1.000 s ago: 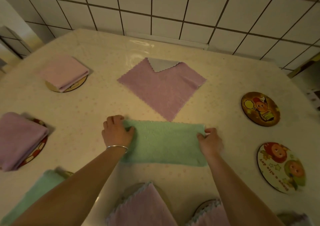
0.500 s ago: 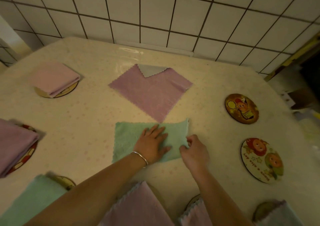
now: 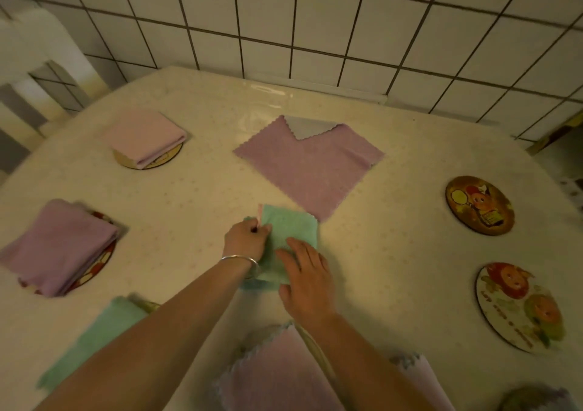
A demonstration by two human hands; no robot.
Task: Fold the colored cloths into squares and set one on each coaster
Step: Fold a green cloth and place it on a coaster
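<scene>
A green cloth (image 3: 288,230) lies folded into a small square at the table's middle. My left hand (image 3: 246,240) pinches its left edge, where a pale pink tag sticks up. My right hand (image 3: 307,281) lies flat on the cloth's near right part, fingers straight. Behind it a purple cloth (image 3: 310,166) lies unfolded, with a grey cloth corner (image 3: 304,126) showing from under it. Two bare picture coasters (image 3: 479,209) (image 3: 520,306) sit at the right. Folded cloths rest on coasters at the left: pink (image 3: 146,136), purple (image 3: 60,246), green (image 3: 94,338).
Two more pink cloths (image 3: 280,372) (image 3: 419,376) lie at the near edge, and a greyish cloth (image 3: 536,399) at the bottom right corner. A tiled wall (image 3: 315,25) backs the table (image 3: 394,246). A white chair (image 3: 41,57) stands at the far left.
The green cloth went from a long strip to a small square: its right half was folded over to the left. My left hand moved to pinch the left edge; my right hand now presses on top.
</scene>
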